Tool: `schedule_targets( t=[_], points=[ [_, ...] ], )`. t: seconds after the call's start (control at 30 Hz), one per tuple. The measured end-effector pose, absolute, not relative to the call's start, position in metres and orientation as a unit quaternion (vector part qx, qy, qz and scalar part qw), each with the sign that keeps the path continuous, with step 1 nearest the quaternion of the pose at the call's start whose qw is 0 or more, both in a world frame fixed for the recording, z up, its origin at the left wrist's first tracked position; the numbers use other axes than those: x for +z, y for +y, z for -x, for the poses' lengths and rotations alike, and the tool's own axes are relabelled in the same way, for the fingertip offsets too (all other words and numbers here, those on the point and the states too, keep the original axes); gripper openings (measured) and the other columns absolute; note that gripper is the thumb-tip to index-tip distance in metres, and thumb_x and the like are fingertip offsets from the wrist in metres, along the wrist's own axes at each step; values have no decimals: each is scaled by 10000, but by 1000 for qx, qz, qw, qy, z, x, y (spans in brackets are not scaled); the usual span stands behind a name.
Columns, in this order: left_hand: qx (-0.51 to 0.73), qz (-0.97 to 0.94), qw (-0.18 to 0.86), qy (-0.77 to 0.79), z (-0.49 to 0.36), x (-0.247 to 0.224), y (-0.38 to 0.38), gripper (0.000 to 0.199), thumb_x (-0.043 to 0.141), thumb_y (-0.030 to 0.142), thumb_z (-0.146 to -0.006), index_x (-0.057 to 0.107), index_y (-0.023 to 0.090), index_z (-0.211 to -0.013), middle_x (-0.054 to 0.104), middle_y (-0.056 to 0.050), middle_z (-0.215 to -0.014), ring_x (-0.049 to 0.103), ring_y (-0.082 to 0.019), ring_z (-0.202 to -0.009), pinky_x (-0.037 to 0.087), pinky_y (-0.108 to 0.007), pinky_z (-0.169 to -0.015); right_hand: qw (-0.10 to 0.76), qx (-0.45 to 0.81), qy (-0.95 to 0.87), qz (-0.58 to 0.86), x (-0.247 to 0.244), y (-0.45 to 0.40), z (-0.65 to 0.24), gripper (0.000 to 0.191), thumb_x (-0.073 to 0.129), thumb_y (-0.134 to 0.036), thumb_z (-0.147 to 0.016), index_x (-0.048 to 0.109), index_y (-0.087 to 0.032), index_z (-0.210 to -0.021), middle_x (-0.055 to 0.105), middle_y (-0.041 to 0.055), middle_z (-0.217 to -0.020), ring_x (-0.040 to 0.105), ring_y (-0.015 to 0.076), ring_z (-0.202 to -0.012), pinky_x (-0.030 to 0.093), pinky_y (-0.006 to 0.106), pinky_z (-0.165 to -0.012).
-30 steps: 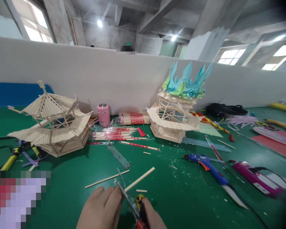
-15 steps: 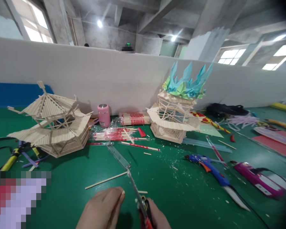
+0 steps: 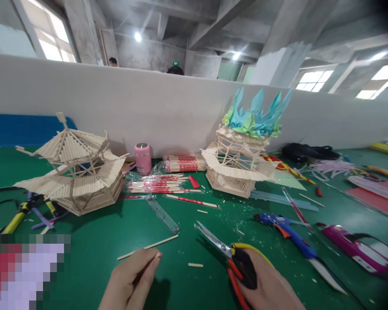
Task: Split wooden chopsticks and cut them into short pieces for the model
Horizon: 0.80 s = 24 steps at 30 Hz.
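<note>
My left hand is pinched closed at the bottom, with the pale tip of a small piece of wooden stick between thumb and finger; most of it is hidden. To its right, my right hand grips a pair of scissors with red and yellow handles. Their blades point up and left over the table, slightly parted. A longer wooden stick lies just beyond my left hand. Between the hands rests a short cut stick. A clear ruler lies ahead of them.
Two stick-built pavilions stand at the back, one left, one right topped with blue paper. Between them are a pink flask and packs of sticks. A blue glue gun and a magenta device lie right.
My right hand has swung the scissors to the right, away from my left hand, and the short stick on the table now shows fully. My left hand has shifted slightly left.
</note>
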<state>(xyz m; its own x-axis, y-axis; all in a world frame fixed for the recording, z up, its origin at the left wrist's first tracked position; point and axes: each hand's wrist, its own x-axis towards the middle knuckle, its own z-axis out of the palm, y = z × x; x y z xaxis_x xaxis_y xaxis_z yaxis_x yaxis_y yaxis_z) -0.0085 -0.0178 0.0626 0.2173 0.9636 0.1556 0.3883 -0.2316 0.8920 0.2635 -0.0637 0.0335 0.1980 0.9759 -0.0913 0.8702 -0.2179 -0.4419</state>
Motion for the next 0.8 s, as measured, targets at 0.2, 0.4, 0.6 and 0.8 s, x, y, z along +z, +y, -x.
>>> schedule_targets(
  t=[0.2, 0.4, 0.6, 0.8],
  points=[
    [414, -562, 477, 533, 3, 50, -4, 256, 574, 412, -713, 672, 214, -842, 641, -12, -720, 536, -140, -655, 419, -190, -598, 86, -5, -722, 687, 58, -38, -276, 349, 530, -338, -722, 607, -159, -1011, 623, 132, -1014, 580, 295, -891, 471, 446, -759],
    [465, -272, 692, 481, -18, 40, 6, 355, 703, 461, -564, 661, 157, -744, 422, 75, -444, 330, -24, -412, 223, -133, -404, 106, -36, -776, 620, 68, 95, -218, 242, 444, -178, -853, 540, -161, -1074, 596, 71, -1059, 541, 178, -964, 439, 317, -833],
    [488, -134, 778, 372, -26, 17, 7, 304, 744, 395, -546, 655, 152, -704, 476, 69, -405, 296, 8, -283, 159, -168, -360, 31, -29, -783, 621, 43, 210, -206, 234, 485, -268, -855, 520, -176, -1067, 547, 62, -1087, 564, 184, -893, 475, 381, -747],
    [489, -96, 799, 336, -21, 1, 8, 303, 750, 388, -543, 664, 153, -713, 507, 58, -406, 335, -5, -279, 184, -178, -356, -97, -4, -816, 570, 35, 248, -209, 232, 492, -267, -851, 524, -177, -1062, 549, 60, -1085, 565, 184, -890, 475, 376, -744]
  ],
)
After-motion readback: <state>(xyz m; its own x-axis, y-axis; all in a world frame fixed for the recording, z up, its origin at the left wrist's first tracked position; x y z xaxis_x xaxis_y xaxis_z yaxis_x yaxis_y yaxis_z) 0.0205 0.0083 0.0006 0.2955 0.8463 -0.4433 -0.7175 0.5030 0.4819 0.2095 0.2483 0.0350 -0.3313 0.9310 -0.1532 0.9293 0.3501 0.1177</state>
